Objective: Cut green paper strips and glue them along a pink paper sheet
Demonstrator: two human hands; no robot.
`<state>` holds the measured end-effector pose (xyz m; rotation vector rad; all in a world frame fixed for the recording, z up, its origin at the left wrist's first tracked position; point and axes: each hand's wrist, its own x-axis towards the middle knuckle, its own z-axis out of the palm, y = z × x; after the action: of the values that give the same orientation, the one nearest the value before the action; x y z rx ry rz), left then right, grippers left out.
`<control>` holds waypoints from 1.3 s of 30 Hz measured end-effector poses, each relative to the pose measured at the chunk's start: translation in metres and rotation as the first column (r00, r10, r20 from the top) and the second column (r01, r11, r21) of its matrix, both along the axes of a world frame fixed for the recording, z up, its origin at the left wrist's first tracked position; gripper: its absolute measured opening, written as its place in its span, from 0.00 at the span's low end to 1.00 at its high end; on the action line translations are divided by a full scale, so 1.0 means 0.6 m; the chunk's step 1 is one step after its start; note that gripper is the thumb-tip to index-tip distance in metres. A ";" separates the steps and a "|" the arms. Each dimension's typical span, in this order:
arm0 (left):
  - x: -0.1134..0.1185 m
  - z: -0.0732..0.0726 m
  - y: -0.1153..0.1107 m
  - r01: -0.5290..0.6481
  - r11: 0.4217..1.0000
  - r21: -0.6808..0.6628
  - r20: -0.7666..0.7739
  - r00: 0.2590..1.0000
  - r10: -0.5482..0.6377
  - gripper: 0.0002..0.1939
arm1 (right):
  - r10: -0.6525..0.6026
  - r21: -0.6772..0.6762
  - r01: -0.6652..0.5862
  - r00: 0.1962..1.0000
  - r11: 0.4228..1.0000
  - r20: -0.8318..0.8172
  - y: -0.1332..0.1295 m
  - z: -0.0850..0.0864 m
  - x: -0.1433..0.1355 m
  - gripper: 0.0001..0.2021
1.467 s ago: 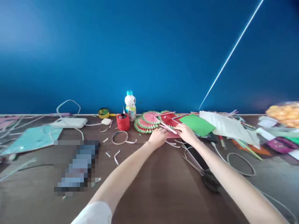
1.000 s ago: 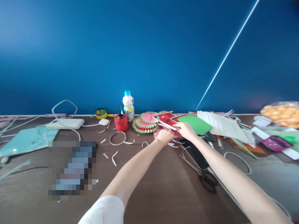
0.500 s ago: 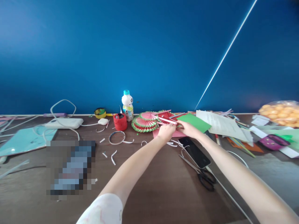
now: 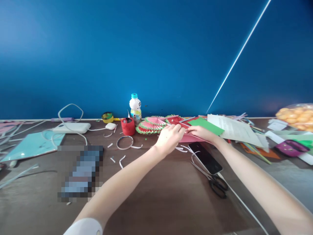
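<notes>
My left hand (image 4: 170, 138) is closed in a pinch beside the pleated paper fans. Its fingertips meet those of my right hand (image 4: 200, 132), also closed. Between them is a narrow folded pink paper strip, now mostly hidden behind the fingers. Just left of the hands lie pink, red and green-edged paper fans (image 4: 154, 121). Behind the hands, a red pleated fan (image 4: 177, 119) shows partly. A green paper sheet (image 4: 207, 126) lies behind my right hand, and a pink sheet (image 4: 188, 138) is under both hands.
A black phone (image 4: 205, 158) and scissors (image 4: 217, 186) lie below my right wrist. To the left stand a bottle (image 4: 135, 109) and a red roll (image 4: 128, 126), with a tape ring (image 4: 125, 143) and paper scraps in front. A printed sheet (image 4: 236, 130) lies to the right.
My left hand has turned and come slightly nearer, its back now covering the pink strip that showed before. My right hand stays close beside it. The view has shifted slightly.
</notes>
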<state>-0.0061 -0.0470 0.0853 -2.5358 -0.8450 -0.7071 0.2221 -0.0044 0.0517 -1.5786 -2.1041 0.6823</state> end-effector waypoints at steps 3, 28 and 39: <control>-0.045 0.028 -0.030 -0.023 0.992 0.125 0.167 0.986 0.001 0.11 | 0.020 -0.019 -0.019 0.998 1.000 0.053 -0.006 0.003 0.000 0.15; -0.321 -0.104 -0.215 0.143 0.848 -0.510 0.282 0.959 0.007 0.12 | 0.337 0.303 -0.331 0.941 0.894 0.034 -0.052 -0.067 -0.253 0.17; -0.330 -0.112 -0.171 0.032 0.813 -0.581 0.138 0.989 0.060 0.14 | 0.078 0.463 -0.186 0.967 0.867 0.242 -0.074 -0.119 -0.164 0.16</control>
<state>-0.2038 -0.1494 0.0182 -3.0325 -1.3021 -0.7254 0.1234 -0.0488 -0.0196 -1.2757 -2.3192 0.0007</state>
